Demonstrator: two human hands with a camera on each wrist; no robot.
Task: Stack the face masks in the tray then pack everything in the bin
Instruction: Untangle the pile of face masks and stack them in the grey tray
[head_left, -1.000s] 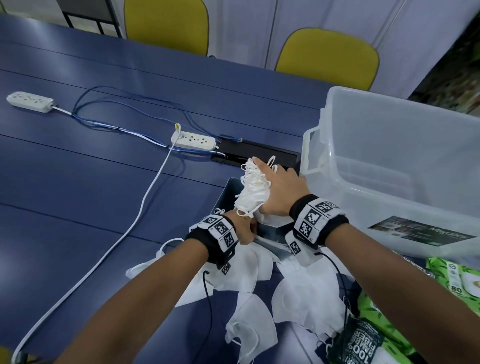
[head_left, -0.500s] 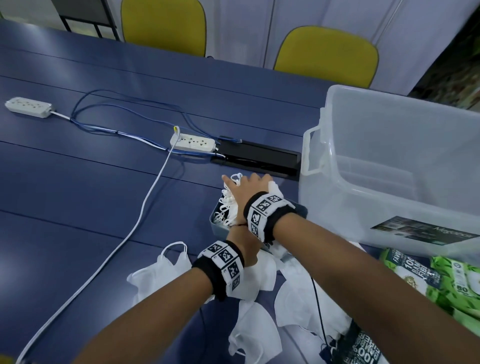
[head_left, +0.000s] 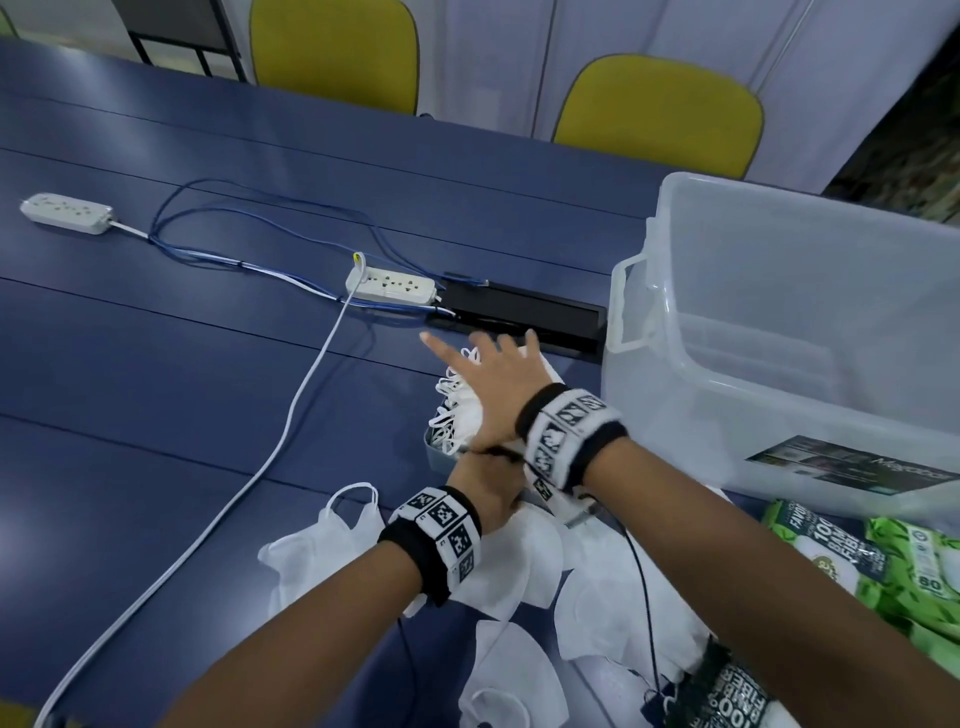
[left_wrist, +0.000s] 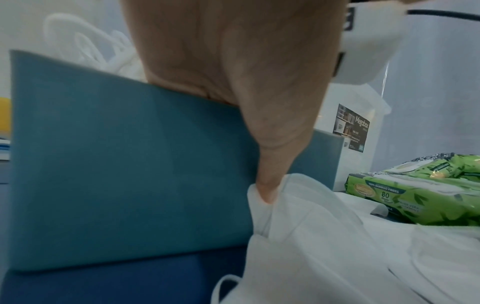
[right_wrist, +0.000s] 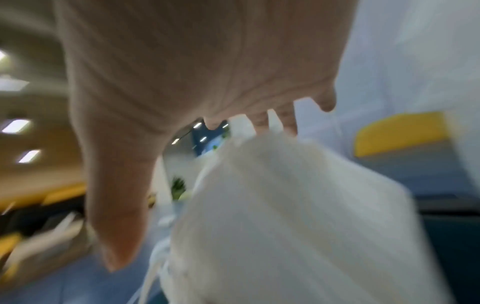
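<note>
While many soft white face masks (head_left: 524, 561) lie loose on the dark blue table (head_left: 156, 395), the job looks only part done. Going from left to right, with the small grey-blue tray (left_wrist: 130, 164) as our marker: just left of the tray's near side one loose mask with ear loops (head_left: 332, 535) lies by itself. At the tray's near wall the left hand (head_left: 488, 483) sits; its thumb pinches a fold of one mask against that wall, and I cannot tell how its other fingers lie. Inside the tray is a pile of white masks (head_left: 462, 410), and the right hand (head_left: 498, 384) lies flat on top with fingers straight and spread apart, pressing the pile down. Right of the tray stands the big clear plastic bin (head_left: 779, 332), which looks empty inside. Near the bin's front are green packs of wipes (head_left: 883, 561). I think the rest of the masks must go in the tray, then everything goes in the bin.
</note>
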